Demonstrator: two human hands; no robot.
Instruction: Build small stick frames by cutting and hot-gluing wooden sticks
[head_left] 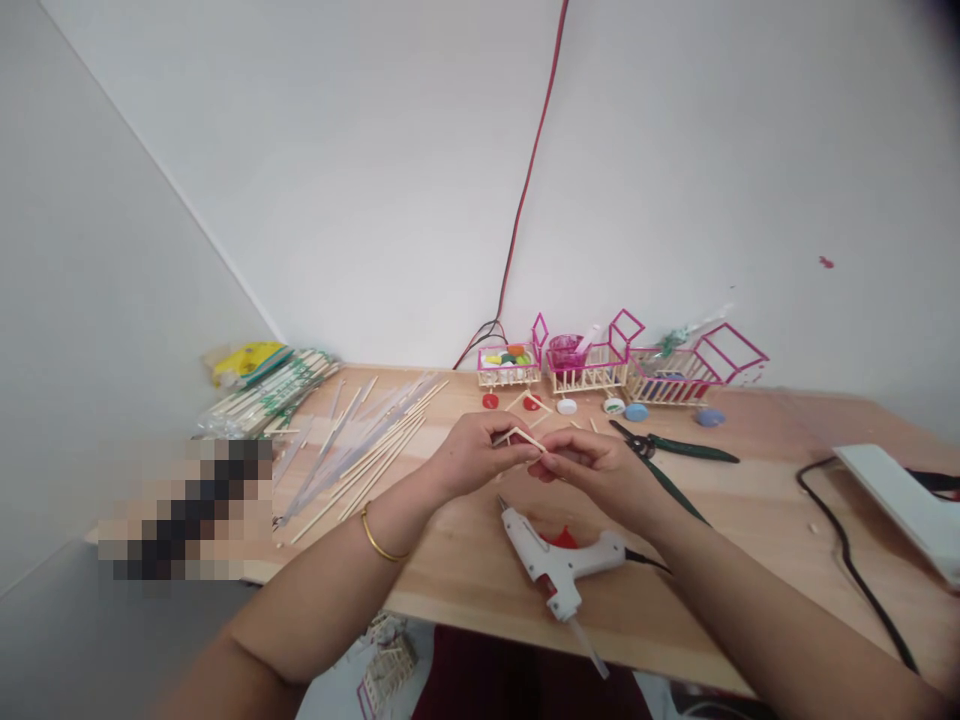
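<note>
Pinched between the fingers of both my hands is a small angled frame of wooden sticks [529, 437]. My left hand [472, 452] grips its left part; my right hand [592, 468] closes on its right end, fingertips almost meeting the left ones. Just below them a white hot glue gun [551, 560] lies on the wooden table, nozzle up-left, a clear glue stick poking from its back. Behind my hands another frame of sticks [541, 408] lies flat, partly hidden. Green-handled pruning shears [660, 450] lie open beyond my right hand.
Small stick-built carts [589, 375] with magenta trim and bottle-cap wheels line the wall. Loose wooden sticks [375, 465] and clear glue sticks [322, 480] spread at left, beside packaged sticks [289, 385]. A white device [896, 500] and black cable [844, 550] lie at right.
</note>
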